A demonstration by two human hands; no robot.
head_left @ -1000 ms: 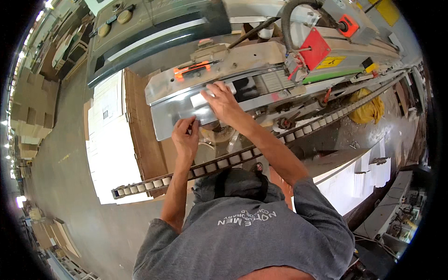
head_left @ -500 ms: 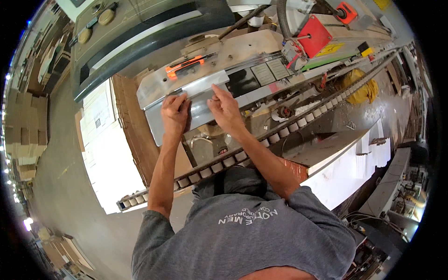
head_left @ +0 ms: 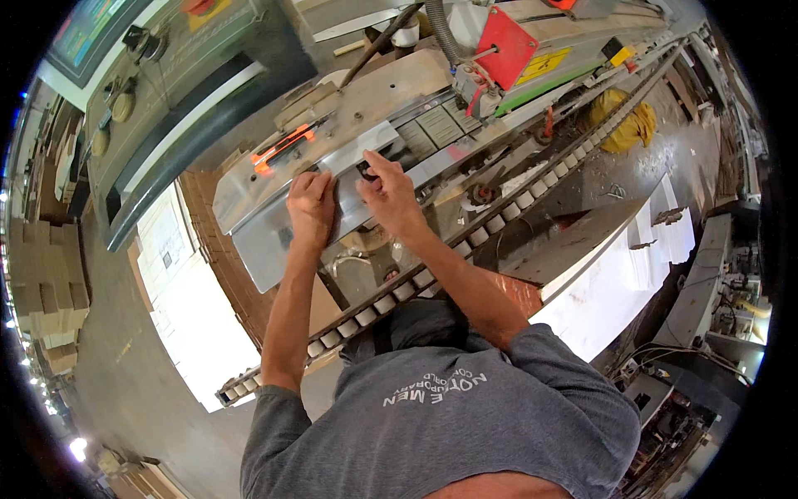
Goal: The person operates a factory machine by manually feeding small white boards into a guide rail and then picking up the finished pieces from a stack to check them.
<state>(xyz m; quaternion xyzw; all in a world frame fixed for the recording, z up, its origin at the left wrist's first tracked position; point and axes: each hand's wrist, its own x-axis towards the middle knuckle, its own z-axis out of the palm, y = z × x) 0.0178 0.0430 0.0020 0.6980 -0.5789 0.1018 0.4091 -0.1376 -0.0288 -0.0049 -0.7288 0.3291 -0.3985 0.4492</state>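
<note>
A bent grey metal sheet (head_left: 259, 254) lies along the front of a dusty machine bed (head_left: 416, 81). My left hand (head_left: 311, 204) is closed at the sheet's raised lip, fingertips pressed together against it. What those fingers pinch, if anything, is hidden. To its right, my right hand (head_left: 391, 190) is over the sheet's right part, its fingers bent inward. A small dark spot shows by its fingertips, too small to name. Just behind the sheet, an orange bracket-like piece (head_left: 283, 148) sits on the bed.
A roller rail (head_left: 432, 279) crosses in front of my body. White sheets and cardboard (head_left: 199, 324) stand at left, and a white stack (head_left: 615, 283) at right. A red plate (head_left: 501, 48) rises behind the bed. Yellow cloth (head_left: 623, 121) lies far right.
The view has turned, so the machine appears farther left. The metal sheet covers more of the dark area at its right. My right hand's extended index finger is now more curled.
</note>
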